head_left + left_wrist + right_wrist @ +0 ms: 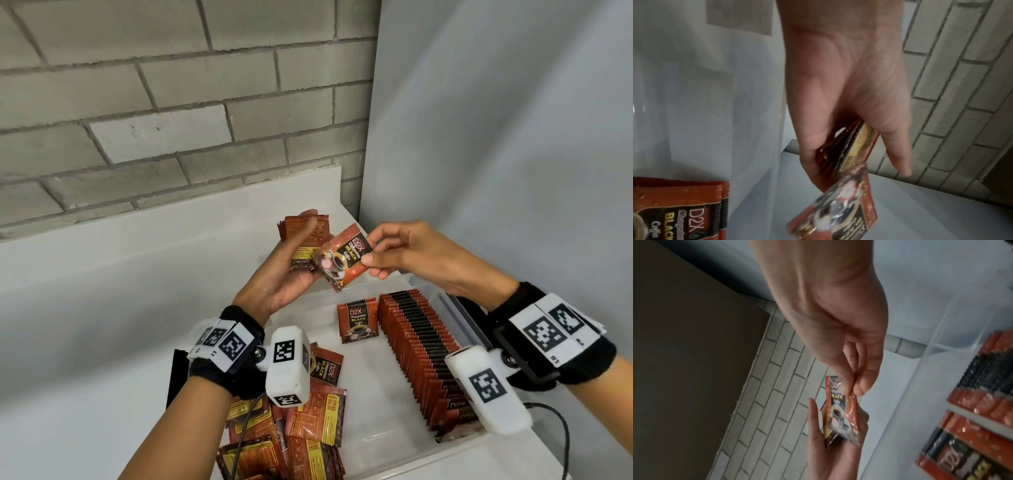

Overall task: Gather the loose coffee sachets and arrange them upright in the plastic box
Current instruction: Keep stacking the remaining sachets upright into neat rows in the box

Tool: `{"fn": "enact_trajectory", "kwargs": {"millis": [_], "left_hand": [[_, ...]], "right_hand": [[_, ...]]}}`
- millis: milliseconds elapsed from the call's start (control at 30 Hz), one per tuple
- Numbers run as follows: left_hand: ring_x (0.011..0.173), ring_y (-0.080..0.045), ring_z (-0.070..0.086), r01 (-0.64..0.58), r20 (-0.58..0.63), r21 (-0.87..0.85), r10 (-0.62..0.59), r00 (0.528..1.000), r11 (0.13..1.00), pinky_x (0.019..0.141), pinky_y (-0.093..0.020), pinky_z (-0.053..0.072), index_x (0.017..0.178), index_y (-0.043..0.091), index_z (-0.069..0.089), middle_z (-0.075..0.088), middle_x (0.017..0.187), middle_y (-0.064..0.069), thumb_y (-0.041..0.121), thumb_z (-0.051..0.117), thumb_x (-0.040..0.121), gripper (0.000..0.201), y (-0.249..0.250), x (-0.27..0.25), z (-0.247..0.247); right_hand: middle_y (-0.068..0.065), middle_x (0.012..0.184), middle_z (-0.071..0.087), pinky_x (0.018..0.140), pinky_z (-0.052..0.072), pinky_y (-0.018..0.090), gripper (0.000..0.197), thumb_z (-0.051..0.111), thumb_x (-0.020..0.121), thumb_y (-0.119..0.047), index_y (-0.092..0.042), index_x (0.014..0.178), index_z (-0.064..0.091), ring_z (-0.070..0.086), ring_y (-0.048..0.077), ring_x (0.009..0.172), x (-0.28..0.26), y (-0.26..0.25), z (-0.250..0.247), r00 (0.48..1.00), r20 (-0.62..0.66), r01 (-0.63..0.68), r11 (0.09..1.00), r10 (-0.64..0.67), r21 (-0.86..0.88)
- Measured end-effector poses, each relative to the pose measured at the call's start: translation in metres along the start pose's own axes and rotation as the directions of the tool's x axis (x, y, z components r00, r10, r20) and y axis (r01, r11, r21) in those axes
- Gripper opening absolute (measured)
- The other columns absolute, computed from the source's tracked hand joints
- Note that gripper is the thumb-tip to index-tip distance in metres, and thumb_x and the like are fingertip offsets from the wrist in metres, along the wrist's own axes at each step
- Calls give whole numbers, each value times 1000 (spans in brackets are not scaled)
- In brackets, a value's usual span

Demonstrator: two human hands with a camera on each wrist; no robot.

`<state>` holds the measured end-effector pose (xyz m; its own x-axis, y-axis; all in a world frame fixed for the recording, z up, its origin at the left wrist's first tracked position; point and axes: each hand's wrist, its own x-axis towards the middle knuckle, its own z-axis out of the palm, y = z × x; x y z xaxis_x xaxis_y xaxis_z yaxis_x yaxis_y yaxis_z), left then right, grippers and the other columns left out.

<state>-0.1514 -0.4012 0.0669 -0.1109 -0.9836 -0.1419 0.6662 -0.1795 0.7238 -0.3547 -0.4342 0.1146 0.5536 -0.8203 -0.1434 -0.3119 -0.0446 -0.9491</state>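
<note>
The right hand (407, 253) pinches one coffee sachet (344, 262) by its corner, next to the left hand (291, 260), which grips a small stack of sachets (301, 233) between thumb and fingers. Both hands are above the far end of the clear plastic box (455, 305). Inside it a long row of sachets (414, 349) stands upright, and one sachet (358, 320) leans apart from the row. Loose sachets (308, 428) lie heaped on the white table (85, 308), partly hidden by the left wrist camera (289, 365). The right wrist camera (489, 387) covers the near end of the row.

Ahead of you a grey brick wall (154, 102) rises behind the white counter (102, 291); a plain wall (513, 137) stands right.
</note>
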Motion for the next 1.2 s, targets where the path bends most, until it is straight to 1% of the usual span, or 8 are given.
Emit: {"fn": "enact_trajectory", "kwargs": {"millis": [100, 300, 400, 633, 767, 1000, 1133, 1200], "left_hand": [[77, -19, 63, -25, -51, -49, 22, 998, 998, 74, -33, 57, 108, 16, 60, 63, 89, -12, 28, 62, 81, 29, 1, 2, -2], [87, -23, 60, -48, -56, -68, 44, 997, 997, 77, -38, 56, 108, 20, 61, 62, 99, -13, 19, 59, 83, 25, 1, 2, -3], [87, -23, 60, -53, -50, -77, 50, 998, 996, 74, -37, 57, 109, 19, 61, 61, 100, -14, 14, 57, 80, 29, 1, 2, -3], [88, -23, 60, -61, -60, -99, 55, 997, 993, 71, -37, 57, 108, 18, 62, 62, 99, -14, 5, 47, 90, 27, 1, 2, -3], [89, -22, 60, -68, -72, -105, 61, 996, 992, 70, -36, 57, 108, 17, 62, 63, 97, -13, 4, 44, 91, 28, 1, 3, -3], [87, -24, 57, -77, -62, -84, 72, 995, 993, 69, -36, 57, 104, 18, 62, 60, 100, -11, 0, 47, 86, 29, 1, 2, -2], [86, -21, 61, -84, -62, -51, 81, 995, 995, 71, -36, 58, 105, 19, 62, 64, 98, -9, -1, 45, 91, 30, 0, 2, -1], [83, -20, 64, -85, -56, -39, 82, 995, 996, 73, -37, 57, 105, 20, 63, 66, 96, -8, -1, 46, 90, 30, -1, 3, -2]], "right_hand": [[3, 74, 70, 64, 53, 18, 11, 72, 81, -8, -9, 92, 69, 64, 9, 64, -2, 1, -6, 995, 93, -12, 969, 36, -245], [1, 77, 73, 60, 44, 7, 7, 74, 82, -16, -20, 86, 69, 62, 3, 52, -2, 10, 12, 986, 163, 90, 726, 31, -682], [-5, 79, 72, 76, 52, 22, 6, 73, 82, -20, -19, 87, 69, 60, 1, 46, 1, 8, 21, 985, 167, 108, 620, 38, -777], [-7, 78, 61, 65, 47, 20, 13, 72, 84, -22, -17, 96, 72, 66, 17, 56, 0, 9, 30, 971, 184, 79, 522, 153, -849], [-16, 57, 48, 65, 48, 20, 14, 71, 85, -22, -16, 97, 73, 57, 13, 46, -2, 6, 29, 971, 175, 69, 512, 162, -856], [-14, 54, 48, 60, 45, 16, 14, 73, 83, -22, -15, 96, 74, 54, 9, 43, 0, 4, 29, 969, 183, 77, 502, 166, -861], [-14, 53, 49, 68, 50, 22, 11, 72, 83, -21, -15, 93, 75, 55, 11, 44, 1, 3, 28, 969, 186, 84, 494, 161, -865], [-13, 41, 49, 70, 51, 23, 10, 73, 83, -20, -15, 91, 75, 54, 9, 42, 1, 3, 27, 970, 183, 80, 503, 160, -861]]}}
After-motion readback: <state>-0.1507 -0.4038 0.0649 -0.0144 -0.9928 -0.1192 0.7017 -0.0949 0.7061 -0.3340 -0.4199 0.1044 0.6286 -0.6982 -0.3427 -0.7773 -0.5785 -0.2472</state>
